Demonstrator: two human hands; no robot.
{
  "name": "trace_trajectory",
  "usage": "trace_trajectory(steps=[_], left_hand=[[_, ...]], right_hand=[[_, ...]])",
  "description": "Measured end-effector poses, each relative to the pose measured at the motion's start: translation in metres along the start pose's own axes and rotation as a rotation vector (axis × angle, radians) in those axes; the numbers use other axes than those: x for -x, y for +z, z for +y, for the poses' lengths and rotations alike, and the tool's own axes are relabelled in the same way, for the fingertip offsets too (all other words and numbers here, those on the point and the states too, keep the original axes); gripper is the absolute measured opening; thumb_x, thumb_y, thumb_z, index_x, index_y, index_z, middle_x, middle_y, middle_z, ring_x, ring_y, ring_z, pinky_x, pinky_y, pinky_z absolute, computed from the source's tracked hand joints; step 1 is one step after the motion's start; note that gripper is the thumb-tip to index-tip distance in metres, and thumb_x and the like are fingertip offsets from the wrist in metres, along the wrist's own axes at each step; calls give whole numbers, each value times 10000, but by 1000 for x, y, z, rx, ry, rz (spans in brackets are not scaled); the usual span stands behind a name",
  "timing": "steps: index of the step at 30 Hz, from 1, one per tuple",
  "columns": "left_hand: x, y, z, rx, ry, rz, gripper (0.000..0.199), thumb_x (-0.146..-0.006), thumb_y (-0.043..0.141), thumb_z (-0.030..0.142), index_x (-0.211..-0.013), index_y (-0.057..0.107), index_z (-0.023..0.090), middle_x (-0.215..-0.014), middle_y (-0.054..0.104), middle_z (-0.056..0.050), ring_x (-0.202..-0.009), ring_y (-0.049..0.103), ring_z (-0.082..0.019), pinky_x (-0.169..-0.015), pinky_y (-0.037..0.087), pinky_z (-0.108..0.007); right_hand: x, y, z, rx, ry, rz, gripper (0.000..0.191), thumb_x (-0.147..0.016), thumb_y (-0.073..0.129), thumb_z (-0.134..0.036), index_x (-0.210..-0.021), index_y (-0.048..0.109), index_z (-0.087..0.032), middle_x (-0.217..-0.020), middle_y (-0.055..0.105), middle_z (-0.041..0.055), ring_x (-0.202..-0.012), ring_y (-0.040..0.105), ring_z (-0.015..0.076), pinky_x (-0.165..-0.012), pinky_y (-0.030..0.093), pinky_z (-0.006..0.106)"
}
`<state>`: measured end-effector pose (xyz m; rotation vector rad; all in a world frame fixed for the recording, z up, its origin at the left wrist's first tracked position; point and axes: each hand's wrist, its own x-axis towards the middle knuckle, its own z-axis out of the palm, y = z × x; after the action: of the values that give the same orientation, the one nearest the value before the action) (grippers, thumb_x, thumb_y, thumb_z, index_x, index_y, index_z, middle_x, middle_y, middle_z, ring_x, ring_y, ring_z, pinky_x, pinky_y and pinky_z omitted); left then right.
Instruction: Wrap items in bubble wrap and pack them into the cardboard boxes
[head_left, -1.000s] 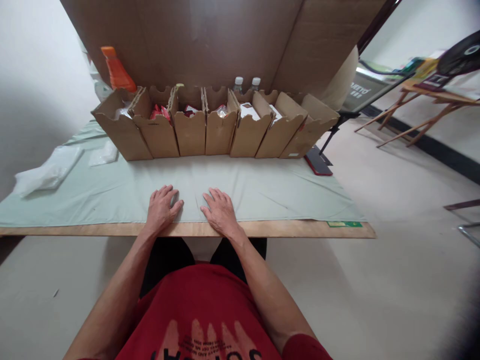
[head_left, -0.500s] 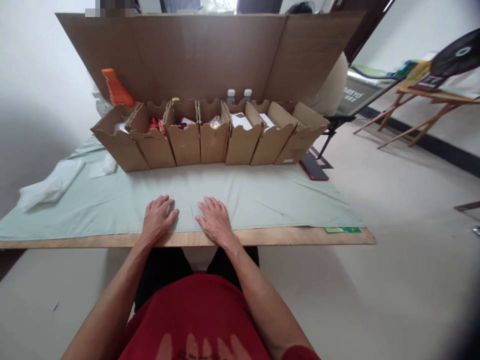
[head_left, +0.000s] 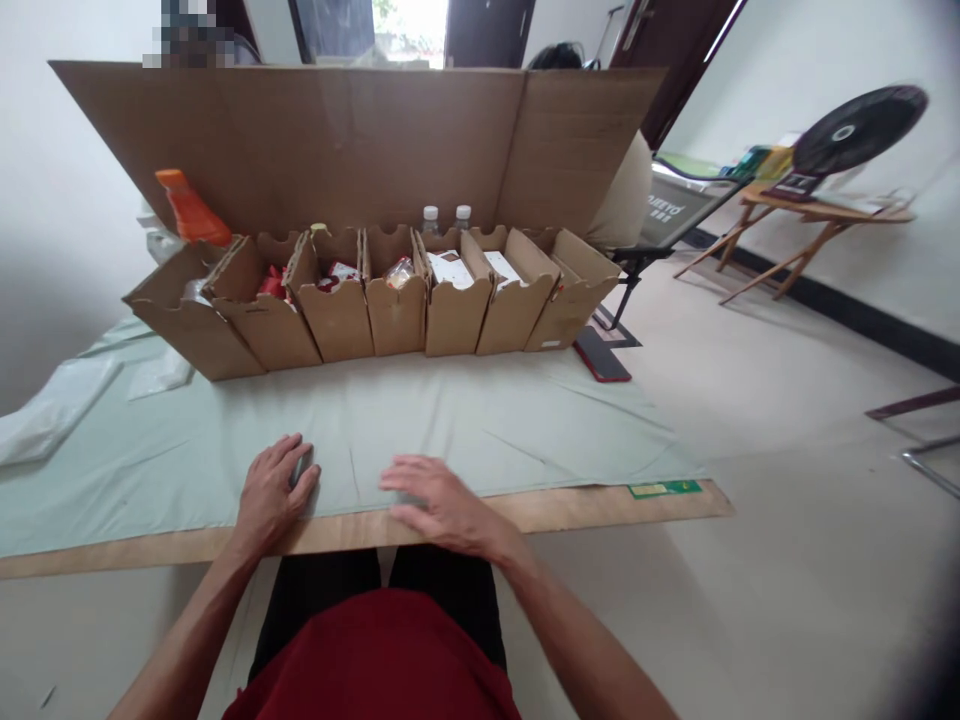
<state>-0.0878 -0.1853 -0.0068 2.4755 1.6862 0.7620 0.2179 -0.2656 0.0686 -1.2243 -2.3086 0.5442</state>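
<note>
White plastic wrapping (head_left: 60, 405) is lying left of the cardboard box row (head_left: 397, 320); before the row, the left hand (head_left: 271, 490) is resting on green cloth (head_left: 360, 415), its grip loosely spread, holding nothing; farther right, the blurred right hand (head_left: 444, 502) is curving half-open, apparently empty. Neither seems to be handling anything; reaching the row, which is standing beyond both grips, would be calling for a forward stretch.

I see a wooden tabletop (head_left: 570, 506) under pale green cloth (head_left: 412, 420). Seven cardboard bins (head_left: 395, 322) stand in a row, plastic bags (head_left: 58, 405) and a dark slab (head_left: 602, 357) near opposite ends.
</note>
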Motion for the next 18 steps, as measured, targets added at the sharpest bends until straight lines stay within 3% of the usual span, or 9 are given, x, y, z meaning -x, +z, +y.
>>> trace_trajectory(steps=[3, 5, 8, 10, 12, 14, 16, 18], left_hand=[[2, 3, -4, -19, 28, 8, 439, -981, 451, 460, -1206, 687, 167, -1371, 684, -195, -1333, 607, -375, -1118, 476, -567], [3, 6, -7, -40, 60, 26, 412, -998, 452, 449, -1217, 676, 181, -1363, 689, -183, -1320, 620, -367, -1099, 493, -561], [6, 10, -10, -58, 103, 56, 374, -1008, 469, 423, -1238, 654, 194, -1357, 688, -180, -1293, 636, -374, -1061, 512, -574], [8, 11, -12, -58, 123, 62, 367, -1006, 483, 412, -1267, 632, 201, -1369, 676, -185, -1288, 634, -387, -1042, 516, -593], [9, 11, -12, -51, 131, 57, 372, -998, 497, 409, -1296, 610, 217, -1386, 662, -185, -1293, 627, -399, -1032, 518, -611], [11, 10, -11, -49, 129, 41, 373, -992, 499, 397, -1318, 592, 239, -1397, 654, -177, -1292, 626, -404, -1024, 520, -624], [12, 9, -12, -56, 120, 15, 381, -985, 496, 385, -1335, 578, 260, -1411, 646, -166, -1295, 624, -404, -1020, 524, -631], [13, 9, -13, -64, 114, -1, 401, -973, 501, 385, -1353, 568, 276, -1430, 636, -156, -1302, 619, -408, -1013, 530, -639]], right_hand=[[7, -90, 34, -13, 70, 248, 297, -1007, 590, -318, -1275, 716, -291, -1318, 733, 39, -1306, 632, 209, -1155, 476, 461], [0, -157, 63, 83, 164, 389, 288, -980, 618, -331, -1238, 731, -272, -1290, 739, 56, -1235, 672, 234, -1117, 506, 492], [-30, -246, 107, 311, 355, 578, 276, -964, 627, -273, -1187, 759, -179, -1210, 766, 98, -1116, 711, 209, -1012, 539, 373], [-55, -288, 137, 475, 572, 563, 354, -1015, 529, -261, -1231, 734, -68, -1168, 765, 151, -1024, 711, 160, -885, 509, 286], [-78, -314, 168, 508, 718, 422, 384, -1018, 504, -267, -1137, 752, 0, -1045, 776, 142, -921, 701, 124, -779, 464, 267], [-95, -326, 199, 465, 800, 245, 349, -1004, 554, -291, -976, 778, -26, -931, 773, 87, -814, 692, 103, -719, 458, 257], [-103, -327, 228, 433, 850, 124, 359, -1033, 548, -340, -945, 766, -69, -978, 754, 46, -798, 696, 107, -716, 500, 238], [-106, -323, 252, 429, 869, 88, 311, -1063, 537, -372, -1073, 732, -131, -1115, 721, 52, -882, 702, 132, -770, 570, 267]])
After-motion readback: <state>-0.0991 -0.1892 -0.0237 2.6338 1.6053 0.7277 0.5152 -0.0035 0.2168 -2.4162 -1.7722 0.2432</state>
